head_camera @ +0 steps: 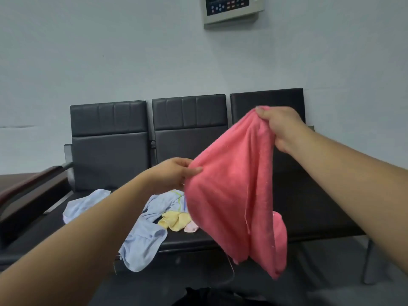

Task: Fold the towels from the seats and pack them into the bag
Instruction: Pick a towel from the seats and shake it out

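Note:
A pink towel (234, 195) hangs in the air in front of the black seats (309, 208). My right hand (280, 127) grips its upper edge, high and to the right. My left hand (176, 173) pinches another edge lower down on the left. On the seats behind lie a light blue towel (143, 244), a second pale blue towel (81, 204), a small yellow towel (174, 220) and a bit of pale pink cloth (191, 227). A dark shape (209, 297) shows at the bottom edge; I cannot tell whether it is the bag.
The row of three black padded seats stands against a pale wall. A dark wooden armrest (33, 180) is at the left end. A metal leg (368, 261) is at the right. A control panel (231, 9) hangs on the wall above.

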